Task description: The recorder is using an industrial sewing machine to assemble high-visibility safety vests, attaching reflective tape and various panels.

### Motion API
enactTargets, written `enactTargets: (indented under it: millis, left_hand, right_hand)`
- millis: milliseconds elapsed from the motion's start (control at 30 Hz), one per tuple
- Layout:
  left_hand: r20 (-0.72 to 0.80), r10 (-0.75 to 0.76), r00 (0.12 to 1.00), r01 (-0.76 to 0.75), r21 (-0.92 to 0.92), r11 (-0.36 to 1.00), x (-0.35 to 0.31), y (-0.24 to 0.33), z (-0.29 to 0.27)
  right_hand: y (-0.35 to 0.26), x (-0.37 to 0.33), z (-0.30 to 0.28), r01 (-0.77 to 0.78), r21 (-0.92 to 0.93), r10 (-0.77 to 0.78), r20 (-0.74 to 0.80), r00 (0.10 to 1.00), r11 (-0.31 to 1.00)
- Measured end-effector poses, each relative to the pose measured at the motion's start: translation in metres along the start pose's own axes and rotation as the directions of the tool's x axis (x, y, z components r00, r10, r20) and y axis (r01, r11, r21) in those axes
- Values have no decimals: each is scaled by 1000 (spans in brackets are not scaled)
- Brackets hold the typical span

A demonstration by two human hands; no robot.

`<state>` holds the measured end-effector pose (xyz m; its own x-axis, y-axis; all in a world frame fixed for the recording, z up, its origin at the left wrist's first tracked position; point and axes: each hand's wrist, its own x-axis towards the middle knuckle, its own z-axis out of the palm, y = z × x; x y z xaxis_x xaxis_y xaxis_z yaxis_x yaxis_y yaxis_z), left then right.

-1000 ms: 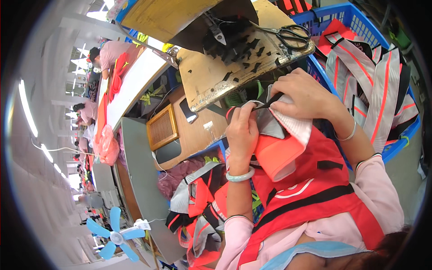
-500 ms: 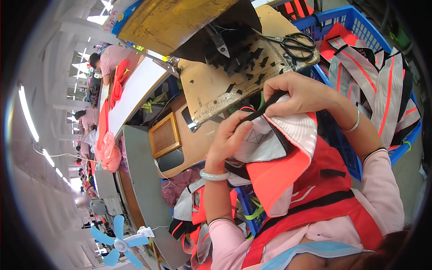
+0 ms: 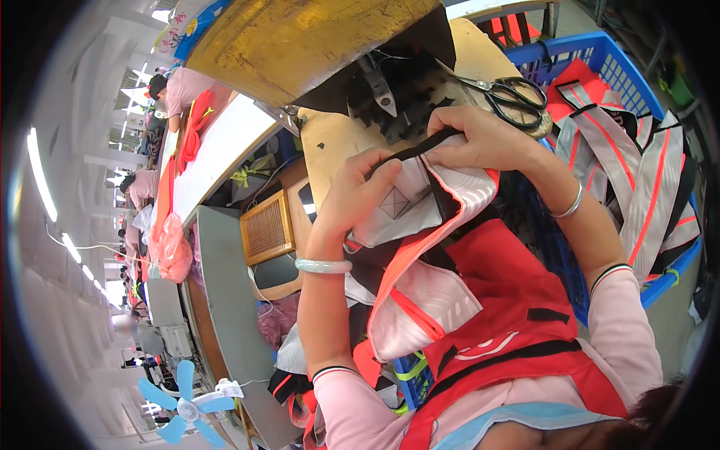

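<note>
Both hands work a red safety vest (image 3: 450, 247) with grey reflective bands, held up just in front of the sewing machine (image 3: 322, 45) at the top of the view. The left hand (image 3: 360, 199) is closed over the vest's grey-white panel, thumb on top and fingers curled beneath, right beside a stitched square with a cross in it. The right hand (image 3: 480, 139) sits a little nearer the sewing machine, fingers pinched shut on a black strap (image 3: 409, 154) that runs along the vest's upper edge between the two hands. The rest of the vest hangs from the hands away from the machine, down over the person's lap. A pair of black-handled scissors (image 3: 510, 94) lies on the wooden table (image 3: 337, 142) just to the right of the sewing machine's needle area. Further right of the machine, a blue plastic crate (image 3: 600, 60) holds a pile of finished vests (image 3: 637, 165).
</note>
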<state>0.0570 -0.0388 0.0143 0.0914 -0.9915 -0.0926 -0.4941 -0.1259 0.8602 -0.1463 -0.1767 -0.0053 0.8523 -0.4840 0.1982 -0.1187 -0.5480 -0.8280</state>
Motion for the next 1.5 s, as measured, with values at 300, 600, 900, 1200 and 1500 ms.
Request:
enactTargets:
  millis: [300, 600, 900, 1200, 1500]
  left_hand:
    - [-51, -81, 995, 74, -131, 989, 22, -16, -8]
    - [-71, -170, 983, 155, -175, 972, 38, -27, -17]
    - [-86, -130, 988, 105, -250, 962, 35, -27, -16]
    - [-124, -145, 982, 120, -190, 974, 41, -29, -21]
    - [-165, -120, 979, 107, -85, 991, 34, -8, -16]
  right_hand:
    - [22, 23, 10, -39, 225, 53, -58, 997, 974]
    - [29, 42, 6, -89, 225, 92, -3, 996, 970]
    - [26, 45, 8, -104, 282, 115, -22, 993, 954]
    - [20, 47, 6, -163, 316, 175, -9, 985, 935]
    - [23, 44, 11, -182, 329, 216, -69, 974, 927]
